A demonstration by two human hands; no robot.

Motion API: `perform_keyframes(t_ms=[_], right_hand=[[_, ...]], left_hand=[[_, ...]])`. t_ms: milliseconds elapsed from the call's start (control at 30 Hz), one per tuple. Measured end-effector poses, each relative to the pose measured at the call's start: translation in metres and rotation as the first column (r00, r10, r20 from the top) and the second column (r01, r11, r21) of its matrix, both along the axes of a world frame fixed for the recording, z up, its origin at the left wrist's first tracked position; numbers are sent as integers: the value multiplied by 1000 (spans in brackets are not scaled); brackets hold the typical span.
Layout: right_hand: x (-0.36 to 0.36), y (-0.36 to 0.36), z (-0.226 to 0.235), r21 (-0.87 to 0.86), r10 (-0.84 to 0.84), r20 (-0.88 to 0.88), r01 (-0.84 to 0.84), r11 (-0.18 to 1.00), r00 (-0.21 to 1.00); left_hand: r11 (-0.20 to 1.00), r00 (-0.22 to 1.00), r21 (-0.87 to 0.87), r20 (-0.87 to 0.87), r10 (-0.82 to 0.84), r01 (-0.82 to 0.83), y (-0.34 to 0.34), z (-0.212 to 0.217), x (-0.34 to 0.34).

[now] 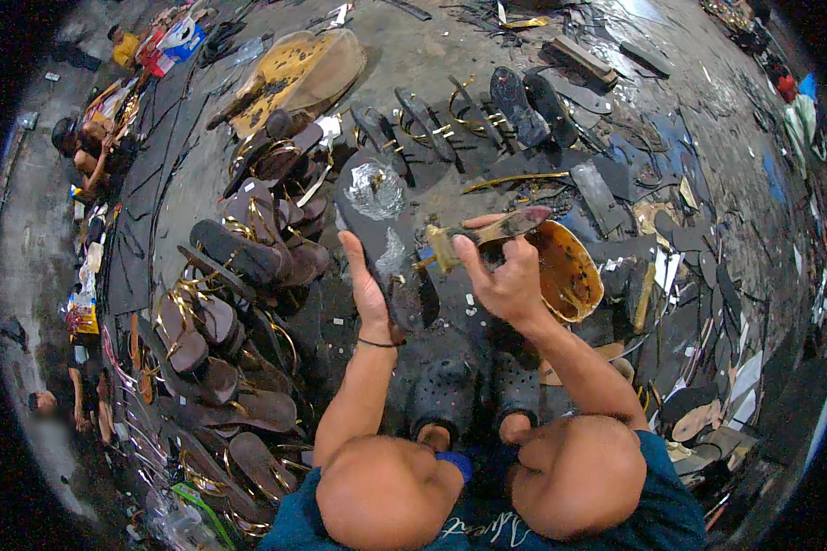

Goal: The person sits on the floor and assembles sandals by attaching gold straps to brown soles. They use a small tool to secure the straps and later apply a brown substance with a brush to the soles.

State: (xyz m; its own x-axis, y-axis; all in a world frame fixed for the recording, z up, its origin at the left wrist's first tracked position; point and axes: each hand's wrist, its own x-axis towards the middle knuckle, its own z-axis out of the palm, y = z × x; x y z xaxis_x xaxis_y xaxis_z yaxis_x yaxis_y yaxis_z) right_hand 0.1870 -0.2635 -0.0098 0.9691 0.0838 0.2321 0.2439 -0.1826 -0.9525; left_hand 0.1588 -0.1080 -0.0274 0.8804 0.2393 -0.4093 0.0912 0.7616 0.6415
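My left hand [368, 289] is closed around the edge of a dark sandal sole [388, 241], held up with its flat face towards me. Shiny wet-looking patches cover the sole's toe end and middle. Gripped in my right hand [508, 280] is a paintbrush [522, 223] with a dark handle and a crusted, yellowish head. The brush head is beside the sole's right edge; whether it touches I cannot tell. Just right of that hand stands a container [574, 275] coated inside with amber, glue-like stuff.
Piles of dark sandals [248, 243] with gold straps lie on the left. More sandals [423, 124] stand in a row beyond my hands. A stained yellowish tub [312, 78] sits farther back. Offcuts [698, 275] litter the right. People [92, 151] sit at the far left.
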Motion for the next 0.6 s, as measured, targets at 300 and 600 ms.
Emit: perform_keyframes(t_ms=[300,600], right_hand=[[-4,-46,-20,63,391,-577,-438,897,717],[108,-156,-78,-141,-178,-242,147,979,954]], left_hand=[[983,995,-160,49,-86,93,10,-23,11],[-686,997,727,-37,-66,-18,114,35,2]])
